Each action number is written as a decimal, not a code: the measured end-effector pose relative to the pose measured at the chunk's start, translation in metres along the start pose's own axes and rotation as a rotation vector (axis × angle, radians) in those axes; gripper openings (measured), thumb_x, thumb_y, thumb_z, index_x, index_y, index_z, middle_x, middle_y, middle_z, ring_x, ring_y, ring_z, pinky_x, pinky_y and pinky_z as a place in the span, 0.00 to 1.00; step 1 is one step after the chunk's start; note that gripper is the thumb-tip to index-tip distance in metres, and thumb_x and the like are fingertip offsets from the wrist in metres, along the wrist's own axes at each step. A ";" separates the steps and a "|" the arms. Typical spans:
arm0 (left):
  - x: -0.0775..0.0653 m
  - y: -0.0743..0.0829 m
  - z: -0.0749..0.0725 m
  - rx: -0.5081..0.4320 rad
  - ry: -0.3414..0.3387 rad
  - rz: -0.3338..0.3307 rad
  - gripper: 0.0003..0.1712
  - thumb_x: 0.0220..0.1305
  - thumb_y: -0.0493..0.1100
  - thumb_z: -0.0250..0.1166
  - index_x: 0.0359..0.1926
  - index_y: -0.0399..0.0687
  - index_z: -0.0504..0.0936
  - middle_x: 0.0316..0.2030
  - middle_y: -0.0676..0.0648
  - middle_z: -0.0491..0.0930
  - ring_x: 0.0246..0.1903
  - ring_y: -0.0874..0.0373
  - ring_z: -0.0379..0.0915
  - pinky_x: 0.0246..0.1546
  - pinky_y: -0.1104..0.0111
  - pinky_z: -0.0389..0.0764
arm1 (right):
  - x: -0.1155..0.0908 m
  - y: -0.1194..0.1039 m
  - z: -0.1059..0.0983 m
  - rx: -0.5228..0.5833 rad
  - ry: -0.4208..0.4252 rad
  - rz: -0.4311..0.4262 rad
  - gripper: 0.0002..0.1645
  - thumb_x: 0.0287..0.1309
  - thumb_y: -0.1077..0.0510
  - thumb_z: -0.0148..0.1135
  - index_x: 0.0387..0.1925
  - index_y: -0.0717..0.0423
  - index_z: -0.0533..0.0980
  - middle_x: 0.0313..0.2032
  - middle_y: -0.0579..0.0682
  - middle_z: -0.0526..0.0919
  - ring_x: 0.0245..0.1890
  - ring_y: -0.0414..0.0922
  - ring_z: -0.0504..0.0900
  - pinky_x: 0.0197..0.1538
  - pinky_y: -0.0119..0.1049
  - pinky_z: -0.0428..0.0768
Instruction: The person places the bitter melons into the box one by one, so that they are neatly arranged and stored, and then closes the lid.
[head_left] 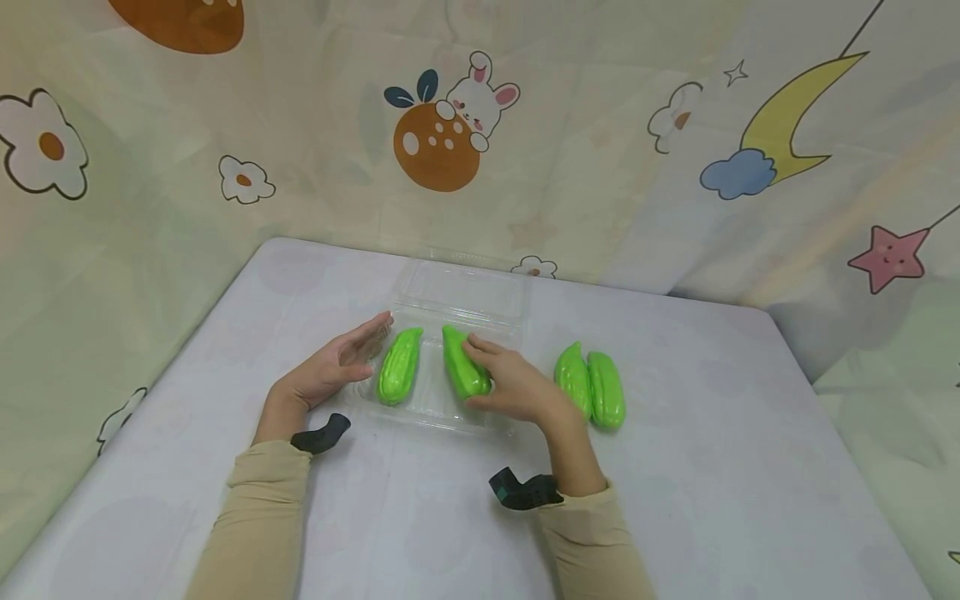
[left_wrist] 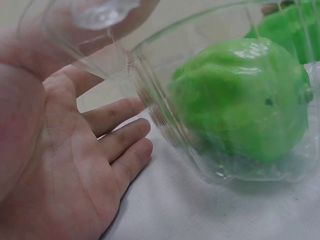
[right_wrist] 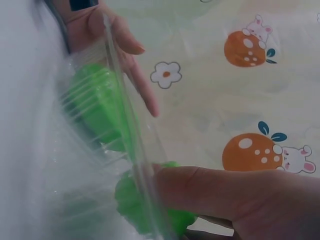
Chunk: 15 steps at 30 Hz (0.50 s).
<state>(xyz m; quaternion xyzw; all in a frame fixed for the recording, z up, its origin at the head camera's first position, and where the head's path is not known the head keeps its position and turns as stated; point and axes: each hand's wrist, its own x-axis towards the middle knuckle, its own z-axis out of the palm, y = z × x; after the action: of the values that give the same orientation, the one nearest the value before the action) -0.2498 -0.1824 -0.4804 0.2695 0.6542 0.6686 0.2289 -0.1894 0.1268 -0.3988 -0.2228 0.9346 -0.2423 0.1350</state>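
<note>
A clear plastic box (head_left: 431,406) lies on the table with its lid (head_left: 461,289) folded open toward the wall. One glossy green bitter melon (head_left: 400,368) rests in its left part, seen through the box wall in the left wrist view. My right hand (head_left: 517,383) grips a second bitter melon (head_left: 460,364) by its right side, over the right part of the box. At the box's left side is my left hand (head_left: 330,365), fingers extended, fingertips at the clear wall (left_wrist: 160,115); whether they press it I cannot tell.
To the right of the box, two more bitter melons (head_left: 606,390) lie side by side, partly behind my right wrist. The pale tablecloth (head_left: 405,517) reaches back to a patterned fabric wall (head_left: 585,150). A black wrist device (head_left: 525,490) sits on each arm.
</note>
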 end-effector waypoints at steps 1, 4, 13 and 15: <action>0.000 0.000 0.000 -0.003 0.000 0.001 0.48 0.61 0.31 0.61 0.75 0.54 0.46 0.76 0.50 0.39 0.75 0.53 0.28 0.67 0.82 0.50 | 0.001 -0.001 0.001 -0.002 0.002 -0.004 0.50 0.51 0.52 0.71 0.71 0.54 0.56 0.73 0.52 0.53 0.73 0.50 0.54 0.71 0.43 0.59; 0.000 -0.001 -0.001 0.001 -0.005 0.006 0.48 0.61 0.31 0.61 0.75 0.53 0.45 0.76 0.49 0.39 0.75 0.52 0.27 0.68 0.82 0.49 | 0.002 -0.003 0.004 -0.008 0.000 -0.010 0.50 0.51 0.52 0.71 0.71 0.55 0.56 0.73 0.52 0.53 0.73 0.50 0.55 0.72 0.43 0.59; 0.000 0.002 0.001 -0.008 0.001 0.014 0.49 0.60 0.33 0.63 0.75 0.48 0.44 0.76 0.47 0.38 0.75 0.51 0.26 0.71 0.49 0.29 | 0.007 -0.008 0.011 -0.019 0.000 0.009 0.50 0.50 0.51 0.71 0.71 0.55 0.56 0.73 0.51 0.53 0.72 0.50 0.56 0.71 0.44 0.60; 0.000 0.003 0.002 -0.007 0.002 0.014 0.49 0.60 0.33 0.63 0.75 0.48 0.44 0.76 0.46 0.38 0.75 0.50 0.26 0.71 0.49 0.29 | 0.008 -0.009 0.013 -0.025 0.000 0.018 0.50 0.50 0.51 0.71 0.71 0.54 0.56 0.73 0.50 0.53 0.72 0.50 0.56 0.71 0.44 0.60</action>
<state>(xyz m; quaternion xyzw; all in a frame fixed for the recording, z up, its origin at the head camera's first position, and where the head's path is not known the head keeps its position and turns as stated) -0.2485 -0.1810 -0.4772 0.2724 0.6500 0.6729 0.2247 -0.1890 0.1111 -0.4061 -0.2163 0.9394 -0.2296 0.1346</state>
